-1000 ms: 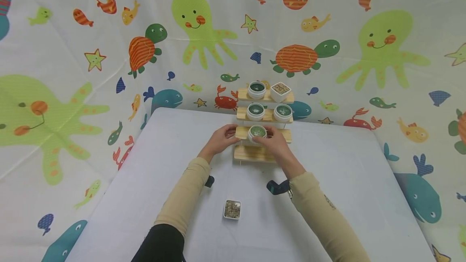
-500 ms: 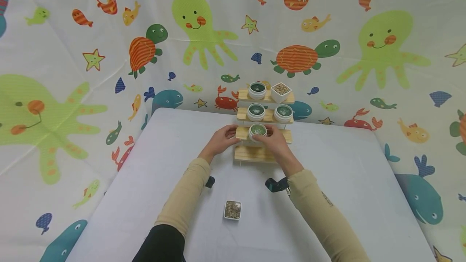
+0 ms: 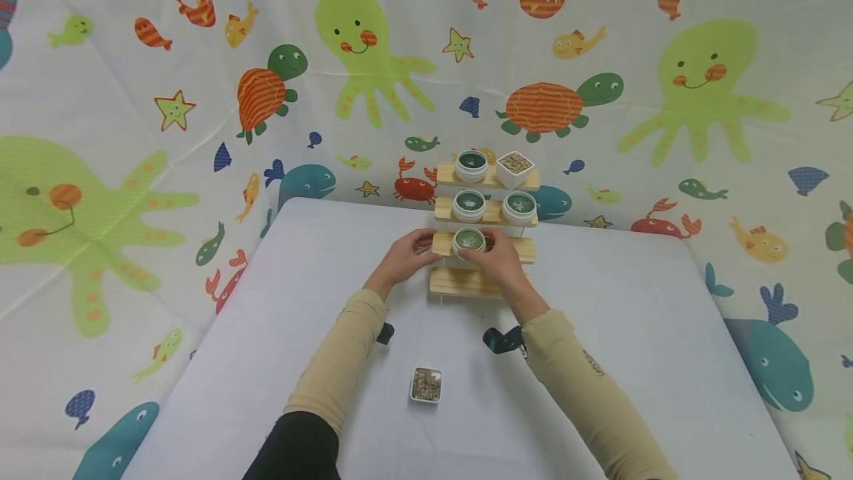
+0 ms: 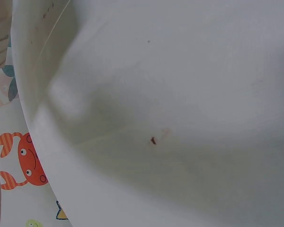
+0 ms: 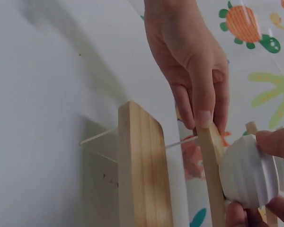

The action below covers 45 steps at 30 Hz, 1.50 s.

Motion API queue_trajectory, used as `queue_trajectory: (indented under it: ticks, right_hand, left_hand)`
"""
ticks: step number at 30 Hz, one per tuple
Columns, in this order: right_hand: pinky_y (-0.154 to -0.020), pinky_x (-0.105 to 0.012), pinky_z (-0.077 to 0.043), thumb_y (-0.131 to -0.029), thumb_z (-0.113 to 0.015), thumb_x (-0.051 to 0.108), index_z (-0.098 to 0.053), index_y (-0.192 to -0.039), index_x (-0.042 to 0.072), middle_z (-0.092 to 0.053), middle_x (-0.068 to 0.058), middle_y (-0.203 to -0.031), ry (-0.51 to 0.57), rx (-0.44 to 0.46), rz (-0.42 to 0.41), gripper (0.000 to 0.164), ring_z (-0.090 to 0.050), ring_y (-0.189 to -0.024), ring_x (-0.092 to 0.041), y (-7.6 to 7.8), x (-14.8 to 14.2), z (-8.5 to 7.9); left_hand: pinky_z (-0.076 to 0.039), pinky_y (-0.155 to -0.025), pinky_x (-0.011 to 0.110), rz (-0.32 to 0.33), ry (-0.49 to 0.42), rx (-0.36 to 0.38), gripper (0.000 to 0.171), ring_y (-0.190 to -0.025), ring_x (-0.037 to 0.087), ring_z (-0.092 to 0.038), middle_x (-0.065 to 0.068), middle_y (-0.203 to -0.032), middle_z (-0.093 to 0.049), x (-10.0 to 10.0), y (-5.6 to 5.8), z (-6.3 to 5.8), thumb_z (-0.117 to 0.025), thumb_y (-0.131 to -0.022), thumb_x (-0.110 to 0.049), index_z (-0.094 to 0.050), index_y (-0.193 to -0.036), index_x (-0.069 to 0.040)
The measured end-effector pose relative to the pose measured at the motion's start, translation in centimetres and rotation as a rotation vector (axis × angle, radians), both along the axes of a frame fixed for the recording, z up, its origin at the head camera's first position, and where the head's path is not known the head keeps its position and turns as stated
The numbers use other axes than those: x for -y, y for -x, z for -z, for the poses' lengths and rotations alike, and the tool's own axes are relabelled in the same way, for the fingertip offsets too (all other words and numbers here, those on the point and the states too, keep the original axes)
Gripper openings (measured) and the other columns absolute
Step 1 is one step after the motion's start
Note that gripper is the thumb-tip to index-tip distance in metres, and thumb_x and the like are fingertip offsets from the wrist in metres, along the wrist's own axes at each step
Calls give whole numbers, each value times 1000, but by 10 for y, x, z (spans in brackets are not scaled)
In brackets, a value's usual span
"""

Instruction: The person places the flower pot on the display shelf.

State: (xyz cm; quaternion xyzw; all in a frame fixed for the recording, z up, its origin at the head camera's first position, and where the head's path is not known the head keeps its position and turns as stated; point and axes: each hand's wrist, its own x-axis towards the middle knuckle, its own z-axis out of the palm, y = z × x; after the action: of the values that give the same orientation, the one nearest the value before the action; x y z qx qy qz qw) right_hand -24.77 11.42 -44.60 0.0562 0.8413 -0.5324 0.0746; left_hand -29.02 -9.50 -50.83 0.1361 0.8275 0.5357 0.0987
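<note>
A stepped wooden rack [image 3: 463,282] with several pale tiers stands at the back of the table. My left hand [image 3: 406,256] grips the left end of its second tier from the bottom; in the right wrist view the thumb [image 5: 204,106] lies on that board's edge. On the same tier sits a round white pot [image 3: 469,239] with a green top, pinched between the thumb and fingers of my right hand [image 3: 503,261]. The right wrist view has the pot's white side [image 5: 246,172] against the board. My left wrist view has mostly tabletop.
Higher tiers bear round white pots with dark green tops [image 3: 469,204] and a square white pot of tan granules [image 3: 514,163]. Nearer me, a small square dish of brownish granules [image 3: 426,384] stands on the white table [image 3: 640,361]. A patterned cloth hangs behind.
My right hand and the round pot have shifted slightly left along the tier. My left hand stays on the board's end.
</note>
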Motion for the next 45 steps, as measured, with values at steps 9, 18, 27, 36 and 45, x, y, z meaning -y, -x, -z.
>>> queue_trajectory:
  ticks: [9,18,27,36,45]
  right_hand:
    - [-95,-37,-49,-83,-78,28,-47,-138,3,-54,-15,-128,-35,-63,-23,67,-49,-110,-26,1,-1,5]
    - [-97,-38,-49,-83,-78,31,-47,-138,4,-54,-14,-129,-44,-84,-38,68,-51,-111,-26,-3,-4,5]
    - [-100,-40,-48,-82,-79,26,-47,-138,4,-52,-14,-128,5,-78,-41,68,-51,-115,-28,-13,-12,7]
    - [-106,-45,-46,-83,-78,28,-41,-141,2,-48,-16,-134,1,-37,-29,74,-49,-124,-32,-28,-19,8]
    - [-101,-45,-50,-85,-76,26,-39,-143,3,-45,-17,-138,9,34,-44,73,-47,-126,-32,-43,-21,18]
  left_hand:
    - [-46,-106,27,1,2,-7,61,-126,23,-54,14,-138,-54,0,1,0,-72,-90,-22,-46,-142,-3]
    - [-46,-106,28,-1,10,-17,61,-126,24,-54,14,-138,-54,1,1,0,-73,-90,-21,-46,-141,-3]
    - [-46,-107,28,0,17,-17,61,-126,24,-54,14,-138,-54,1,1,0,-73,-90,-21,-46,-141,-3]
    - [-46,-106,28,-1,3,-11,61,-126,24,-54,15,-137,-54,0,1,-2,-73,-89,-20,-46,-141,-2]
    - [-46,-107,29,-10,14,4,62,-127,24,-53,14,-139,-53,0,-1,-2,-72,-90,-22,-45,-142,-3]
